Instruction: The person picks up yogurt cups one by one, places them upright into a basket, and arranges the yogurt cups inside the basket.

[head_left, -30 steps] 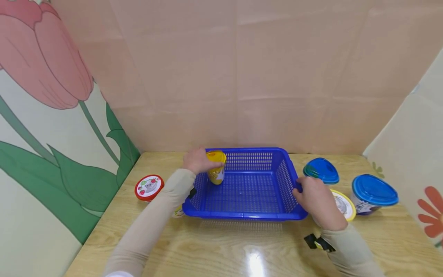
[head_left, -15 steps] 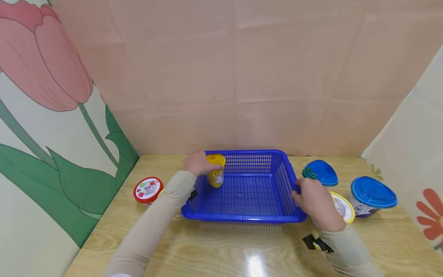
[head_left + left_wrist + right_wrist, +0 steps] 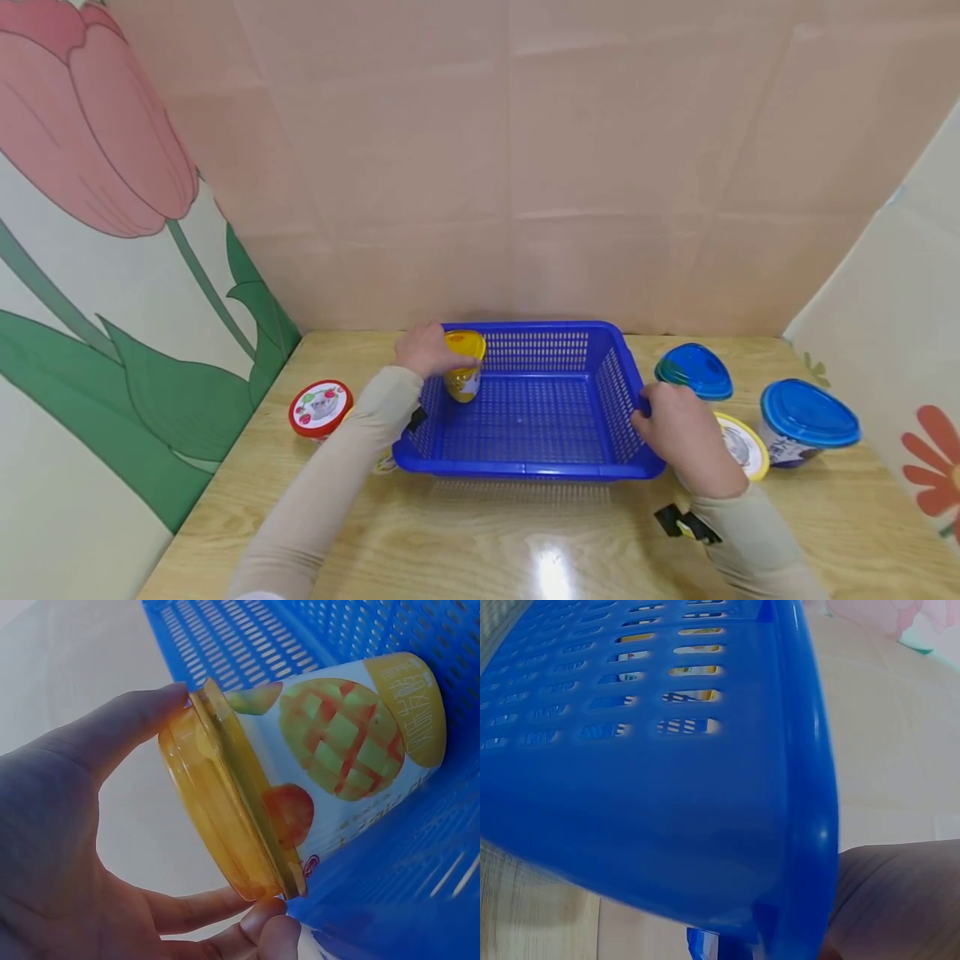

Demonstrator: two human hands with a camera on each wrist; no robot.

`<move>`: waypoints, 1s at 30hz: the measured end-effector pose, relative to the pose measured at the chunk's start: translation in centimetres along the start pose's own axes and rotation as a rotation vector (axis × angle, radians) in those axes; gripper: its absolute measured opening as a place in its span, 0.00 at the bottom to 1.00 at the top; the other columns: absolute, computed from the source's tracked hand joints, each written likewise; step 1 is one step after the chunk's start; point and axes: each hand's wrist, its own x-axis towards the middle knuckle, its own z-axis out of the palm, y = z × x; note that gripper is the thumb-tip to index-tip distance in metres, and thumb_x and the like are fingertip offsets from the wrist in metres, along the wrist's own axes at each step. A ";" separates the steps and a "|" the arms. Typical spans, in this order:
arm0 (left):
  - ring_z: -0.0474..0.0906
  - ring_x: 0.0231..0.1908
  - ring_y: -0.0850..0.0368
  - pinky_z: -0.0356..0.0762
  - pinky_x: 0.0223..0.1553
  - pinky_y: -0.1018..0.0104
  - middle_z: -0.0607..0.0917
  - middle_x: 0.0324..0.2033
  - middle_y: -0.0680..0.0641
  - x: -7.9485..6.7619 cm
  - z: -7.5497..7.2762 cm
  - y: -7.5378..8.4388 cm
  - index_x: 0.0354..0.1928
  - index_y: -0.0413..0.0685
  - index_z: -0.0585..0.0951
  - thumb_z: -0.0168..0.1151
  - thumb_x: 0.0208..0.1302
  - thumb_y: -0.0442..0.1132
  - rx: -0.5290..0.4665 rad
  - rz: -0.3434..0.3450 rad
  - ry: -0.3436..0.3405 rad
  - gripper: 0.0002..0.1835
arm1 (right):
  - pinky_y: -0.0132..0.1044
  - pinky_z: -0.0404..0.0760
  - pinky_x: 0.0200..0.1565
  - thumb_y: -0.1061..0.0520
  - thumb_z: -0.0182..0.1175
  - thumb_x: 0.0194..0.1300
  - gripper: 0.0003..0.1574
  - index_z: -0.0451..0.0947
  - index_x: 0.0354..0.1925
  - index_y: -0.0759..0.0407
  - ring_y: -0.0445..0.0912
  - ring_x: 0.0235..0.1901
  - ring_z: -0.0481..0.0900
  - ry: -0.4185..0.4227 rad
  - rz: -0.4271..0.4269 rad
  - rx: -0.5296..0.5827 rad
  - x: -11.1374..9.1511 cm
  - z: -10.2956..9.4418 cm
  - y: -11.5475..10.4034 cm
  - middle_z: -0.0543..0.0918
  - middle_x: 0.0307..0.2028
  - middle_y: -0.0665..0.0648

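Note:
My left hand point(image 3: 429, 351) holds a yellow-lidded cup point(image 3: 463, 385) by its lid, inside the left end of a blue plastic basket point(image 3: 525, 472). In the left wrist view, thumb and fingers span the amber lid point(image 3: 214, 799), and the cup's white side carries a cut-mango picture. Its yellow base points into the slotted basket wall. At the opposite end, my right hand point(image 3: 692, 440) grips the basket's right rim. The right wrist view has that basket wall point(image 3: 667, 817) large, with part of the hand point(image 3: 900, 900) at the rim's lower right.
A red-lidded tub point(image 3: 321, 407) stands left of the basket, and a yellow-rimmed tub point(image 3: 386, 464) is mostly hidden behind my left forearm. To the right are two blue-lidded tubs point(image 3: 697, 369) point(image 3: 810, 414) and a yellow-lidded one point(image 3: 742, 446). A papered wall point(image 3: 510, 167) rises behind.
The cup has shifted slightly left within the basket and stands a little more upright, still in my left hand. My right hand keeps its place on the rim.

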 end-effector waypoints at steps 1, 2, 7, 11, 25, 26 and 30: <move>0.74 0.37 0.53 0.74 0.33 0.58 0.78 0.33 0.48 0.0 0.0 0.0 0.36 0.48 0.75 0.66 0.36 0.73 -0.001 0.001 -0.003 0.38 | 0.53 0.81 0.33 0.57 0.64 0.57 0.24 0.76 0.47 0.75 0.62 0.33 0.82 -0.002 0.003 0.000 0.0 0.0 0.0 0.80 0.39 0.74; 0.74 0.36 0.54 0.74 0.32 0.59 0.78 0.33 0.49 0.0 -0.1 0.0 0.35 0.48 0.75 0.66 0.35 0.73 -0.001 0.003 -0.007 0.38 | 0.53 0.81 0.33 0.57 0.64 0.57 0.24 0.75 0.47 0.75 0.62 0.34 0.82 -0.003 0.006 0.000 0.0 0.0 0.0 0.80 0.39 0.74; 0.74 0.34 0.54 0.72 0.28 0.61 0.77 0.30 0.49 0.0 -0.2 -0.1 0.32 0.49 0.74 0.66 0.35 0.74 -0.001 0.014 -0.016 0.37 | 0.53 0.81 0.33 0.57 0.65 0.57 0.25 0.75 0.47 0.75 0.63 0.35 0.82 -0.010 0.017 0.001 0.0 0.0 -0.1 0.80 0.39 0.74; 0.74 0.36 0.53 0.73 0.30 0.60 0.78 0.33 0.48 0.0 -0.3 -0.1 0.35 0.47 0.75 0.66 0.37 0.73 0.001 0.017 -0.036 0.37 | 0.53 0.81 0.32 0.58 0.65 0.57 0.24 0.75 0.47 0.76 0.62 0.34 0.82 -0.010 0.013 0.003 0.0 0.0 -0.1 0.80 0.39 0.74; 0.73 0.37 0.53 0.72 0.31 0.60 0.77 0.33 0.48 -0.3 -0.8 -0.5 0.39 0.46 0.75 0.68 0.39 0.69 -0.043 0.008 -0.081 0.36 | 0.54 0.80 0.35 0.58 0.61 0.59 0.24 0.74 0.49 0.76 0.62 0.36 0.81 0.041 -0.033 0.074 -0.1 0.5 0.8 0.79 0.42 0.76; 0.73 0.36 0.53 0.72 0.31 0.60 0.77 0.33 0.48 -0.3 -0.9 -0.5 0.39 0.46 0.75 0.68 0.39 0.69 -0.046 0.009 -0.081 0.36 | 0.54 0.80 0.36 0.58 0.61 0.60 0.24 0.74 0.49 0.76 0.61 0.37 0.81 0.049 -0.040 0.086 -0.1 0.5 1.0 0.79 0.42 0.76; 0.74 0.36 0.53 0.72 0.32 0.59 0.78 0.34 0.48 -0.4 -1.0 -0.8 0.40 0.46 0.75 0.69 0.39 0.68 -0.059 0.016 -0.088 0.36 | 0.54 0.80 0.36 0.57 0.60 0.61 0.26 0.71 0.51 0.76 0.62 0.38 0.81 0.037 -0.033 0.124 -0.1 0.7 1.4 0.79 0.43 0.75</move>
